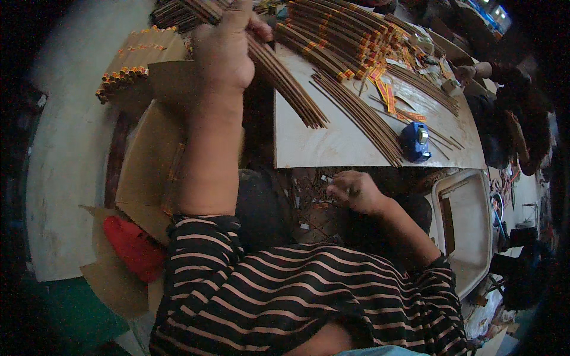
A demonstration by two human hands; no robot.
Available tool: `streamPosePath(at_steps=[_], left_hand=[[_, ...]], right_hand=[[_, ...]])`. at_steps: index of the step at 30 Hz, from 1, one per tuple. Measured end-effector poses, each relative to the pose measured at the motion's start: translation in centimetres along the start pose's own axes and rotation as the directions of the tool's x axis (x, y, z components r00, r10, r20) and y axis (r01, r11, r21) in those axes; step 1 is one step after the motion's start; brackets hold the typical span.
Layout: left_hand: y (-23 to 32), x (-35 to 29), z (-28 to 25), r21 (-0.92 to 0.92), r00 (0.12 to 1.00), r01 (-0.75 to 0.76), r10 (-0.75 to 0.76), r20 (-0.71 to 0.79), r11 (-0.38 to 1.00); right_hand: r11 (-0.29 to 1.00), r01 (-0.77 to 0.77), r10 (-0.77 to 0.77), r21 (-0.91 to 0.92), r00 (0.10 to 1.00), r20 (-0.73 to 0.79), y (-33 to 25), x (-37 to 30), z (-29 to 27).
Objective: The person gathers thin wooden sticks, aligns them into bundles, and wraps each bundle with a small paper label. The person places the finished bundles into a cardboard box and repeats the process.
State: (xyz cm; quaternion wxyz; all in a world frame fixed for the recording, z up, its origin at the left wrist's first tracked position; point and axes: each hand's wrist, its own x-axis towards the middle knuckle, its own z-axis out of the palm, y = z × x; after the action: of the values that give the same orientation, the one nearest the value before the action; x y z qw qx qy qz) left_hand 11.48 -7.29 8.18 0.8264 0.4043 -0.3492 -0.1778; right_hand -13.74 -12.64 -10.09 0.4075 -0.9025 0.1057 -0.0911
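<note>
My left hand point(228, 56), slightly blurred, is closed around a bundle of thin brown incense sticks point(288, 86) at the table's left side. The bundle slants down to the right, its loose ends over the white tabletop point(306, 148). Beside it, a row of similar loose sticks point(356, 118) lies diagonally, reaching the near edge. Below that edge, over my lap, my right hand point(359, 191) has its fingers curled in; whether they hold anything is hidden. A blue boxy tool with a round pale part point(417, 142) stands right of the loose sticks.
Banded bundles of sticks point(332, 35) are stacked at the back. Red and yellow paper labels point(386, 95) lie mid-table. Left are an open cardboard box point(145, 172), tan rolls point(145, 53) and red cloth point(133, 246). A white tub point(481, 237) and another person's hand point(466, 72) are right.
</note>
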Motion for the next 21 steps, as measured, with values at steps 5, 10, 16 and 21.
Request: streamPosePath(at_steps=[5,10,16,21], left_hand=[[-1.9,-2.3,3.2,0.310,0.985,-0.086,0.034,0.168,0.947],[-6.8,-3.8,3.4,0.340,0.976,0.017,-0.090,0.200,0.940],[-7.5,-4.0,3.4,0.281,0.981,0.072,-0.119,0.154,0.957],[-7.0,-3.4,0.9,-0.248,0.894,0.376,-0.278,0.352,0.893]], right_hand=[[0.906,-0.111,0.286,0.409,0.872,-0.397,-2.7,0.7,-3.3],[0.907,-0.075,0.271,0.415,0.857,-0.438,-1.2,1.9,-2.9],[0.982,0.124,-0.023,0.144,0.831,-0.556,-0.1,6.0,-3.0],[0.818,-0.130,0.215,0.560,0.973,-0.088,-3.0,7.3,-2.9]])
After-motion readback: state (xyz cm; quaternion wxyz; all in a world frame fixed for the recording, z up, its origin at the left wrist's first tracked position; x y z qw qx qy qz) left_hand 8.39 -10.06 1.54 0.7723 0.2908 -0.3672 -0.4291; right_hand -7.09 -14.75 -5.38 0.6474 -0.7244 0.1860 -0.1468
